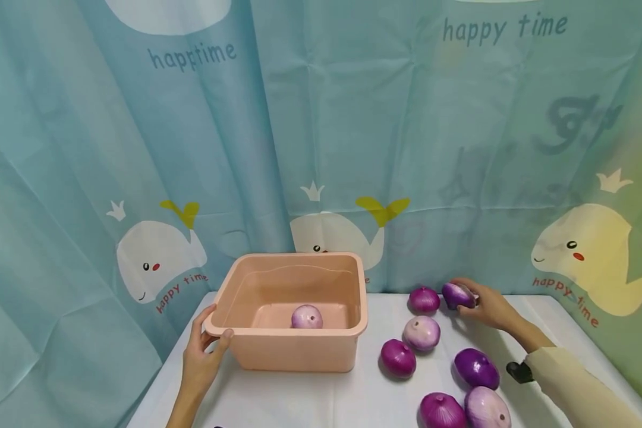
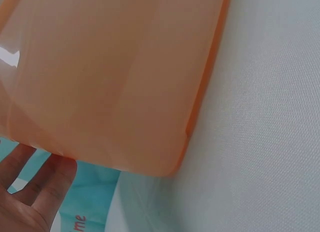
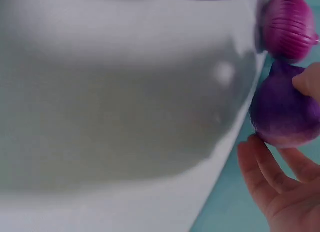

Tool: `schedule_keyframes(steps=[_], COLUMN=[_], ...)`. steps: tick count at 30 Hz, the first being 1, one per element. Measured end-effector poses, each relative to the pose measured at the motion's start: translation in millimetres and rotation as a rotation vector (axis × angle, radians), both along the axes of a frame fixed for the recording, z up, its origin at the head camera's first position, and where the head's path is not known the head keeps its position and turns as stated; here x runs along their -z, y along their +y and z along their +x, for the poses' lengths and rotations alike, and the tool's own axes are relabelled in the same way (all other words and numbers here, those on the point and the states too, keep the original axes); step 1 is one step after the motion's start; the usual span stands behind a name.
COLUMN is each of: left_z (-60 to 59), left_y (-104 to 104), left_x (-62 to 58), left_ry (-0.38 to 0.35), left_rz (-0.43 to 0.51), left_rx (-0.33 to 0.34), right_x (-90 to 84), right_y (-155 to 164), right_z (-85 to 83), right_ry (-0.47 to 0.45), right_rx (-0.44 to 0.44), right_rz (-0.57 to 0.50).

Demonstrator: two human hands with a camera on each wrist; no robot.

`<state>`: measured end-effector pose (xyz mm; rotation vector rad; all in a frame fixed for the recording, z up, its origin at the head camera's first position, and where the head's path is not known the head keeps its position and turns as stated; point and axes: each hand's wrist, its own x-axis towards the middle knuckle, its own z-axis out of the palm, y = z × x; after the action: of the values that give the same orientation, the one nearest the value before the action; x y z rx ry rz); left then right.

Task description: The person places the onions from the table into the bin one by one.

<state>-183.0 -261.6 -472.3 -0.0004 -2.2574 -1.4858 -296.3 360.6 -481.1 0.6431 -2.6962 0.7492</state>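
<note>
A pink plastic basin (image 1: 294, 354) stands on the left of the table, with one pale purple onion (image 1: 306, 317) lying inside. My left hand (image 1: 200, 359) grips its rim at the front left corner, thumb over the edge; in the left wrist view its fingers (image 2: 55, 184) touch the basin's side. At the table's back, my right hand (image 1: 489, 306) holds a dark purple onion (image 1: 458, 295) between thumb and fingers. The right wrist view shows this onion (image 3: 285, 109) beside a magenta onion (image 3: 288, 27); whether they touch I cannot tell.
Between basin and right arm lie a magenta onion (image 1: 424, 301), a pale onion (image 1: 422, 333) and another magenta one (image 1: 398, 358). Nearer the front are a purple onion (image 1: 477, 368), a magenta onion (image 1: 442, 411) and a pale one (image 1: 487, 408). A blue whale-print curtain (image 1: 342, 148) hangs behind.
</note>
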Motion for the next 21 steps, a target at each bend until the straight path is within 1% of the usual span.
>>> schedule_keyframes(steps=[6, 12, 16, 21], left_z=[1.2, 1.4, 0.9, -0.7], left_y=[-1.1, -1.2, -0.8, -0.4], left_x=[0.2, -0.1, 0.1, -0.4], left_ry=[-0.004, -0.012, -0.007, -0.001], left_rz=[0.003, -0.013, -0.011, 0.016], left_rx=[-0.009, -0.011, 0.000, 0.026], right_x=[-22.8, -44.5, -55.7, -68.0], right_y=[-3.1, -3.9, -3.6, -4.5], right_z=[6.6, 12.5, 15.1, 16.4], right_ry=[-0.098, -0.175, -0.192, -0.170], right_rx=[-0.028, -0.056, -0.060, -0.073], right_rz=[-0.068, -0.166, -0.183, -0.153])
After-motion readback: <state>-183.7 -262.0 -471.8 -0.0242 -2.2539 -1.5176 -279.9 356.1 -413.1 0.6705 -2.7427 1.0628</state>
